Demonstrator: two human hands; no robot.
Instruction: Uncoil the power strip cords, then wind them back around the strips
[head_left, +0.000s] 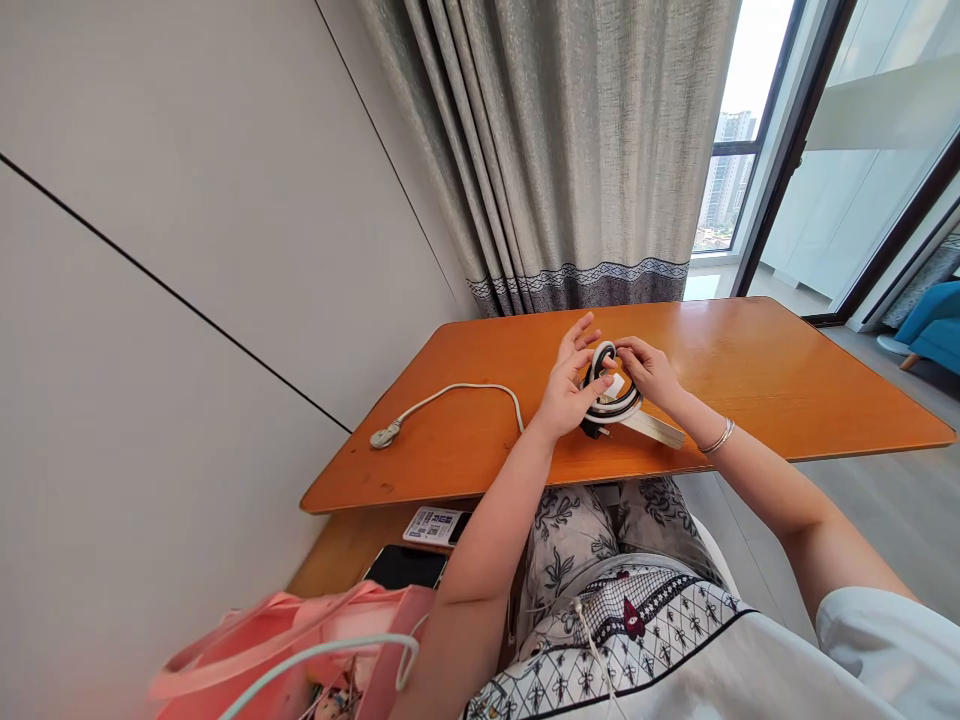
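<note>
A coil of black and white cable [619,408] is held up over the near part of the table. My left hand [564,392] grips its left side between thumb and fingers, with the other fingertips raised apart. At the top right of the loop, my right hand [651,372] pinches the cable with its fingers closed. A black plug [592,428] hangs at the coil's lower left. Just under the coil lies a white power strip [654,430], partly hidden by it. From behind my left arm, a white cord [465,386] runs left to a plug [385,436] on the table.
The orange wooden table [795,380] reaches from the wall to the right. Below its near left edge are a white box [430,525], a dark phone-like slab [406,567] and a pink bag [255,660]. A grey curtain [585,150] hangs behind the table.
</note>
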